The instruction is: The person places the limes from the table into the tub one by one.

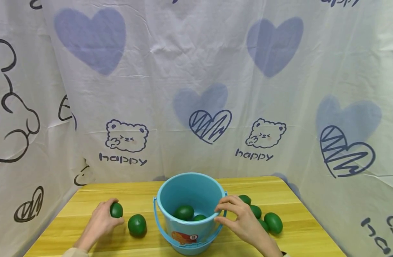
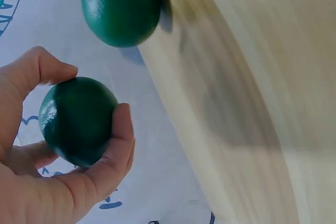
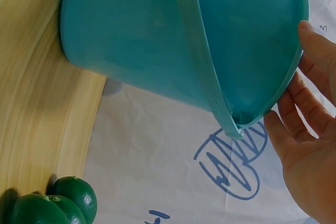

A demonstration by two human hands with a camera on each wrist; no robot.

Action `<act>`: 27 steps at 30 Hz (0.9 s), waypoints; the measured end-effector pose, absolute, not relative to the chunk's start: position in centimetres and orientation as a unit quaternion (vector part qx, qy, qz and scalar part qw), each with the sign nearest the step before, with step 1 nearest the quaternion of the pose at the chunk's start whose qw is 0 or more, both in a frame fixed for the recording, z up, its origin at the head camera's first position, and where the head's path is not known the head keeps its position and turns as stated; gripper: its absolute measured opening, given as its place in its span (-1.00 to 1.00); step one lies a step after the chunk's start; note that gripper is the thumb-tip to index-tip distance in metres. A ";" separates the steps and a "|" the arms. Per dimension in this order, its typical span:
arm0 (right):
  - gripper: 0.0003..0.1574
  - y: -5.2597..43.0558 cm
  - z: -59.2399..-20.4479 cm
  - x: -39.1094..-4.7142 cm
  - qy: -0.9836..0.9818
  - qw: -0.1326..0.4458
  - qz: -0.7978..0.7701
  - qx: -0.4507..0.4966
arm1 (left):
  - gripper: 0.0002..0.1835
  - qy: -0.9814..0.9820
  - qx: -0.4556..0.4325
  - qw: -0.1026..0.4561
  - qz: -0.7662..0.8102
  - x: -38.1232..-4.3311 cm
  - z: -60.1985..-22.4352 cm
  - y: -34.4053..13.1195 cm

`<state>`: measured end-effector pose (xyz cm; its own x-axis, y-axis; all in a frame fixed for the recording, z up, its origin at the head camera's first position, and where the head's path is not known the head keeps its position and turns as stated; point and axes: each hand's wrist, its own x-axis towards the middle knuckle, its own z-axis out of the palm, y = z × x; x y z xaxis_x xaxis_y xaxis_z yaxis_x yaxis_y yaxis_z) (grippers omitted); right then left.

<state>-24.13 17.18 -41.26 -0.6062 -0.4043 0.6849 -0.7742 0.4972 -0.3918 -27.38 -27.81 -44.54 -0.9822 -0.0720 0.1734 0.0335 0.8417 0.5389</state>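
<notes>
On the left side of the table, my left hand grips a dark green avocado-like fruit between thumb and fingers, lifted above the wood. A second green fruit lies between that hand and the light blue bucket. My right hand holds the right side of the bucket's rim, thumb and fingertips on its edge in the right wrist view. Inside the upright bucket rest a green fruit and part of another fruit. The bucket's handle hangs down over its front.
Several green fruits lie in a cluster right of the bucket, partly behind my right hand. The wooden table ends at the back before a white curtain with printed hearts and bears.
</notes>
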 end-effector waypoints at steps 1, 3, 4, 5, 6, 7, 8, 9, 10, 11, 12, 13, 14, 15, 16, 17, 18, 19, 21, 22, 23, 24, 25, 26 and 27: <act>-0.80 17.2 -41.3 -24.1 -0.824 0.263 0.351 0.357 | -0.23 -0.954 0.007 0.103 -0.283 -27.3 -44.5 -27.7; -0.81 17.2 -41.3 -24.1 -0.824 0.263 0.352 0.358 | -0.29 -0.950 0.005 0.119 -0.288 -27.3 -44.3 -27.5; -0.81 17.2 -41.3 -24.2 -0.824 0.263 0.351 0.358 | -0.32 -0.948 0.005 0.124 -0.292 -27.3 -44.2 -27.4; -0.81 17.2 -41.3 -24.2 -0.824 0.263 0.351 0.358 | -0.35 -0.946 0.006 0.129 -0.296 -27.3 -44.0 -27.4; -0.81 17.2 -41.3 -24.2 -0.825 0.263 0.351 0.358 | -0.37 -0.945 0.005 0.135 -0.298 -27.3 -43.9 -27.3; -0.82 17.2 -41.3 -24.2 -0.825 0.262 0.350 0.358 | -0.39 -0.944 0.005 0.139 -0.300 -27.3 -43.8 -27.3; -0.82 17.2 -41.3 -24.2 -0.825 0.262 0.350 0.357 | -0.39 -0.943 0.006 0.141 -0.302 -27.3 -43.6 -27.2; -0.82 17.2 -41.3 -24.3 -0.825 0.261 0.351 0.357 | -0.39 -0.942 0.008 0.141 -0.303 -27.3 -43.5 -27.2; -0.83 17.2 -41.3 -24.3 -0.826 0.261 0.351 0.357 | -0.39 -0.942 0.008 0.142 -0.305 -27.2 -43.4 -27.1; -0.83 17.2 -41.3 -24.3 -0.826 0.260 0.351 0.357 | -0.38 -0.941 0.009 0.142 -0.306 -27.2 -43.3 -27.1; -0.83 17.2 -41.3 -24.3 -0.826 0.259 0.352 0.357 | -0.38 -0.941 0.009 0.144 -0.307 -27.2 -43.1 -27.0; -0.83 17.2 -41.3 -24.3 -0.826 0.258 0.352 0.356 | -0.39 -0.940 0.009 0.144 -0.308 -27.1 -43.0 -26.9; -0.83 17.2 -41.3 -24.3 -0.827 0.257 0.352 0.356 | -0.39 -0.939 0.009 0.146 -0.310 -27.1 -42.9 -26.8; -0.83 17.2 -41.3 -24.3 -0.827 0.257 0.353 0.356 | -0.39 -0.939 0.009 0.148 -0.312 -27.1 -42.8 -26.6; -0.83 17.2 -41.2 -24.3 -0.827 0.256 0.353 0.355 | -0.39 -0.937 0.010 0.148 -0.316 -27.1 -42.7 -26.5; -0.83 17.2 -41.2 -24.2 -0.826 0.257 0.352 0.356 | -0.38 -0.936 0.010 0.147 -0.321 -27.0 -42.6 -26.3; -0.83 17.2 -41.2 -24.2 -0.826 0.257 0.352 0.356 | -0.37 -0.933 0.012 0.144 -0.329 -27.0 -42.5 -26.1; -0.83 17.2 -41.2 -24.2 -0.826 0.258 0.352 0.356 | -0.35 -0.931 0.014 0.140 -0.338 -27.0 -42.3 -25.9; -0.83 17.2 -41.2 -24.2 -0.826 0.259 0.352 0.357 | -0.34 -0.924 0.021 0.130 -0.359 -26.8 -42.0 -25.5; -0.83 17.2 -41.2 -24.1 -0.825 0.258 0.352 0.358 | -0.33 -0.921 0.022 0.128 -0.368 -26.8 -41.8 -25.2; -0.84 17.2 -41.2 -24.1 -0.824 0.260 0.352 0.360 | -0.33 -0.918 0.023 0.127 -0.375 -26.7 -41.7 -25.0; -0.84 17.2 -41.2 -24.1 -0.824 0.259 0.353 0.360 | -0.35 -0.915 0.022 0.130 -0.380 -26.6 -41.5 -24.7; -0.84 17.2 -41.2 -24.1 -0.824 0.258 0.353 0.360 | -0.36 -0.914 0.018 0.137 -0.382 -26.5 -41.3 -24.4; -0.84 17.2 -41.2 -24.1 -0.824 0.258 0.354 0.360 | -0.38 -0.912 0.013 0.145 -0.383 -26.4 -41.2 -24.1; -0.84 17.2 -41.2 -24.1 -0.823 0.258 0.354 0.361 | -0.39 -0.910 0.007 0.153 -0.385 -26.3 -41.0 -23.8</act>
<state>-24.11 17.20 -41.23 -0.6062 -0.4113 0.6807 -0.7770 0.4889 -0.3965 -26.28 -23.80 -40.96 -0.9530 -0.1300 0.2735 0.1055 0.7040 0.7023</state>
